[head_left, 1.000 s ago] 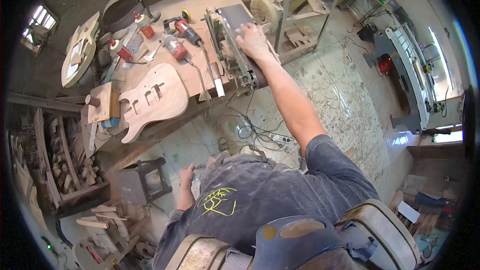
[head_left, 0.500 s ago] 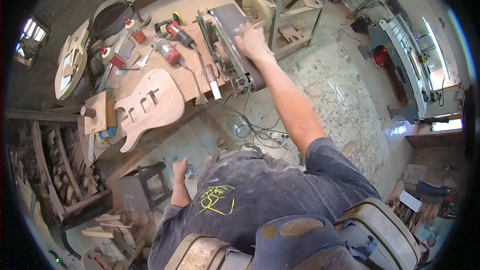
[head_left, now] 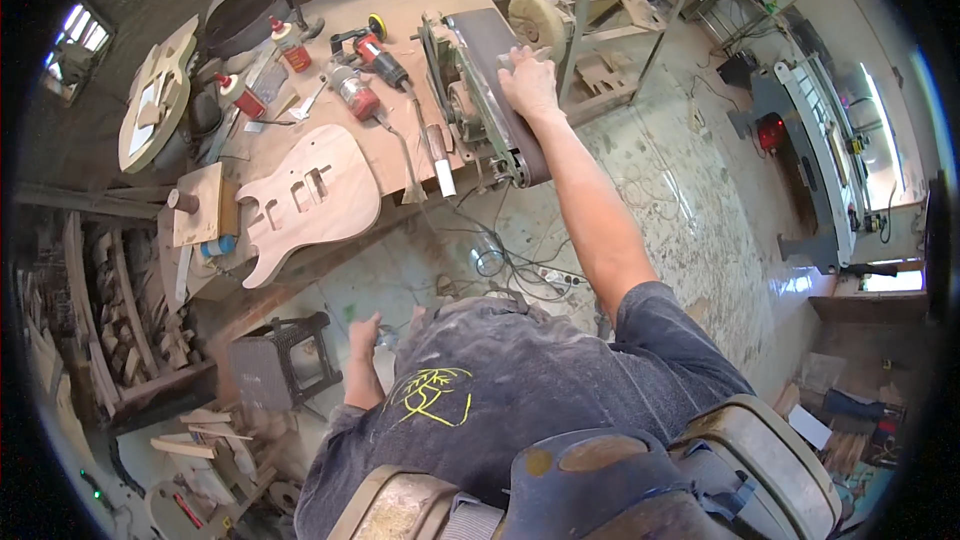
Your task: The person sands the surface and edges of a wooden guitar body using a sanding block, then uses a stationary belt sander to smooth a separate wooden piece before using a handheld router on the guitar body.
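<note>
Right hand [head_left: 530, 88] and left hand [head_left: 364, 336] are well apart. The right one lies over a belt sander [head_left: 490, 75], its fingers bent above the dark, flat band; whether they grip something small there cannot be told, since the hand covers that spot. The left one hangs low beside the torso with its thumb raised, and its grip cannot be told either.

The belt sander stands at the right end of a dusty wooden desk [head_left: 400, 2], its rounded near end jutting past the edge. Metal parts crowd its left side, dulled by dust and hard to separate. Just beyond the right hand, a thick pale wheel [head_left: 537, 22] sits beside a frame [head_left: 575, 40] of squared bars.

On the desk lies a bare wooden guitar body [head_left: 340, 195], smooth-faced, with curved horns and sharp-cornered cavities. Near it are red-and-grey power tools [head_left: 355, 95] and two red-capped bottles [head_left: 240, 97]; a wood block [head_left: 200, 205] bears a short cylinder.

Thin, looping cables [head_left: 515, 265] tangle on the floor below. Powder whitens the dark cloth shirt [head_left: 540, 370], which hides much of the floor. At far left, rough wooden pieces [head_left: 145, 345], probably offcuts, fade into shadow near the black rim.
</note>
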`<state>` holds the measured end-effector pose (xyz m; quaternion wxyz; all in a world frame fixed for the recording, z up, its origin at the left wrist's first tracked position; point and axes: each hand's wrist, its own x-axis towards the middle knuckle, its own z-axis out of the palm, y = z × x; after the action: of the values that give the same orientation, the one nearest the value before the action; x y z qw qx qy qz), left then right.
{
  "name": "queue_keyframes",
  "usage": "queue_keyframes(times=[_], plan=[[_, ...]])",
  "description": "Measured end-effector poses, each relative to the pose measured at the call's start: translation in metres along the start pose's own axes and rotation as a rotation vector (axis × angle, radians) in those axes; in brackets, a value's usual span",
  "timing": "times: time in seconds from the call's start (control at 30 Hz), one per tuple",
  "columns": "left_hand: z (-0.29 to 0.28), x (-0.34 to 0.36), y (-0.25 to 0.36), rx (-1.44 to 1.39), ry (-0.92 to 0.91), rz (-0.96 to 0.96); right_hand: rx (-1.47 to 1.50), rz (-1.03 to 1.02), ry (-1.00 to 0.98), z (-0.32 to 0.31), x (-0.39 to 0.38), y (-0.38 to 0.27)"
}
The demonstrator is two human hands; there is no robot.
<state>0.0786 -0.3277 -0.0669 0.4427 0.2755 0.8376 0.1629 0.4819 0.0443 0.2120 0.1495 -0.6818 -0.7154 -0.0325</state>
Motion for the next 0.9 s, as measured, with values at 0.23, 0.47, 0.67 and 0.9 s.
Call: queue_keyframes(times=[0.23, 0.47, 0.67, 0.9], plan=[[0.007, -0.009, -0.027, 0.031, -0.067, -0.132, 0.021, -0.109, 0.086, 0.014, -0.009, -0.015], [0.013, 0.019, -0.038, 0.043, 0.009, 0.016, 0.291, 0.131, 0.09, -0.03, -0.036, 0.072], [0.026, 0.002, 0.025, 0.212, -0.06, 0.244, 2.012, 0.436, 0.06, -0.098, -0.112, 0.151], [0.088, -0.098, 0.202, 0.294, -0.428, 0.818, 2.538, 0.272, 0.254, -0.124, -0.26, 0.155]])
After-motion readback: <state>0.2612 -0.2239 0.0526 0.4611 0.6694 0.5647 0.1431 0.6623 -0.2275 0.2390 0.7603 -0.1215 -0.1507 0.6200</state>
